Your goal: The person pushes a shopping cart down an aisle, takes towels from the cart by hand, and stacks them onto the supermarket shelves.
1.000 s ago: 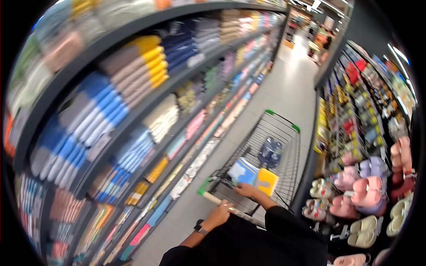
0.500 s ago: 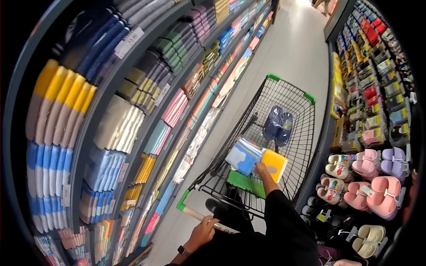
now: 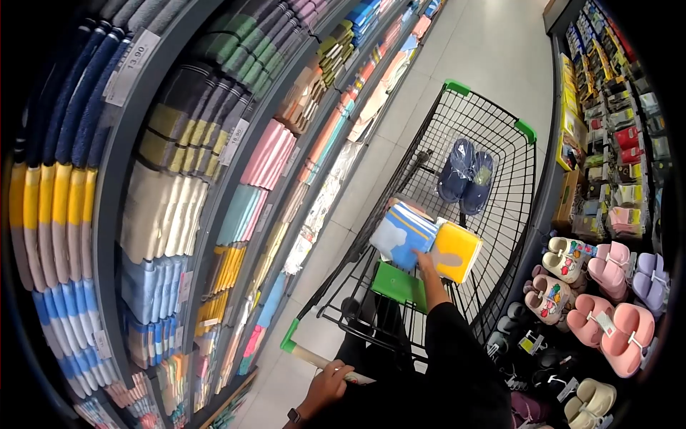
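Note:
My left hand (image 3: 330, 383) is wrapped round the pale push handle (image 3: 314, 360) of a black wire shopping cart with green corners. A watch sits on that wrist. My right hand (image 3: 426, 266) reaches over the cart and grips the lower edge of a folded blue-and-white towel (image 3: 401, 234). Touching it on the right is a folded yellow towel (image 3: 457, 252) with a beige shape. I cannot tell whether the towels rest on the cart. Farther forward in the basket (image 3: 509, 175) lies a pair of dark blue slippers (image 3: 464, 177) in clear plastic.
Shelves (image 3: 114, 186) of folded towels with price tags run along the left. On the right hang slippers and clogs (image 3: 607, 322), with packaged goods (image 3: 629, 164) farther along. The tiled aisle floor (image 3: 486, 43) stretches ahead between them. A green panel (image 3: 399, 287) is near the cart's handle end.
My view has shifted along the aisle, and the near left shelves look larger. The cart, towels and slippers sit slightly farther right in view. Both hands keep their holds.

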Available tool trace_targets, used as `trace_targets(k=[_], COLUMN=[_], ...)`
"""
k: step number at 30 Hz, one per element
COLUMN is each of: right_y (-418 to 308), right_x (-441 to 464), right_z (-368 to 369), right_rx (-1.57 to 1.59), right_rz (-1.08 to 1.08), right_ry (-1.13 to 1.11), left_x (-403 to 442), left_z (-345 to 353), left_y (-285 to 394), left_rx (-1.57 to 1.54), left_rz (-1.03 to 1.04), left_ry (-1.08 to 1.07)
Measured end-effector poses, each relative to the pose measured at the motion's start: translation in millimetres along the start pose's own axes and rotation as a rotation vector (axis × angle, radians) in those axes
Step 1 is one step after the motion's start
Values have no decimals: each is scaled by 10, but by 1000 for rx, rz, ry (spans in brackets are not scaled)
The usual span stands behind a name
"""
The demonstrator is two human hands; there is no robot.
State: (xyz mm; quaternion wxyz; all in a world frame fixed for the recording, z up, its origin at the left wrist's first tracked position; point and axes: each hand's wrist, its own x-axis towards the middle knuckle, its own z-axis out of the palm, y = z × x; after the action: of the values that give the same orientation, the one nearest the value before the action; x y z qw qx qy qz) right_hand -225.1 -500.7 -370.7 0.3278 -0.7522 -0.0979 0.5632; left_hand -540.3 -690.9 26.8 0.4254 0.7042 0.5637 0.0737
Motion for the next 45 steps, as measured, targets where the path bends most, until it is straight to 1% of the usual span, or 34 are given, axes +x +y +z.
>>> trace_targets(k=[3,6,9,12,15,18,21,24,28,29,32,33,34,35,38,39,40,41,42,43,44,45], right_y=[-213,-216,-312,-394,-491,-567,-651,-943,-1534,-1672,-2080,-2159,-2317,-2463,-2694,-2747,-2749,-2647,-2517,-2457,-2472,-2307], right_x=[-146,-158,-174,-315,-417,-419,-459,-543,-862,-999,-1453,-1555,-1822,-2132,-3238,-3611,-3983,-4144,-4308,-4610,-5101,-5137], right_z=[-22,17,-2,50,61,46,17,17,-109,-166,-345,-397,-440,-444,-308,-223,-129,-38,72,215,377,515], right_rx=[109,116,112,259,333,315,320,109,-161,-144,42,134,222,331,575,637,638,615,614,515,418,376], right_rz=[189,208,308,336,354,477,347,208,-99,-161,-337,-317,-335,-340,-317,-310,-319,-358,-317,-338,-342,-333], right_ry=[-136,-86,-109,-64,-57,-141,-311,-210,-102,-106,-139,-162,-244,-290,-429,-483,-541,-557,-598,-580,-522,-650], left_x=[3,-1,3,18,13,31,48,59,75,66,-11,-53,-92,-117,-252,-290,-303,-322,-360,-408,-442,-490], left_z=[-4,-8,-13,-9,-12,-22,-39,-79,-241,-288,-484,-559,-628,-685,-848,-959,-1081,-1217,-1339,-1433,-1480,-1513], left_y=[-25,-41,-44,-34,-7,32,64,117,252,280,302,291,261,190,-85,-130,-129,-87,-58,-53,-154,-277], left_rx=[1,2,-11,-20,-35,-56,-74,-85,-148,-181,-303,-362,-420,-413,-792,-971,-1059,-1146,-1231,-1346,-1472,-1603], left_rz=[18,36,46,51,48,36,31,11,2,-2,3,8,14,82,-14,-55,-17,17,49,84,96,168], left_ry=[-2,2,17,41,47,48,35,29,43,59,121,158,193,255,205,106,69,26,-20,-71,-142,-189])
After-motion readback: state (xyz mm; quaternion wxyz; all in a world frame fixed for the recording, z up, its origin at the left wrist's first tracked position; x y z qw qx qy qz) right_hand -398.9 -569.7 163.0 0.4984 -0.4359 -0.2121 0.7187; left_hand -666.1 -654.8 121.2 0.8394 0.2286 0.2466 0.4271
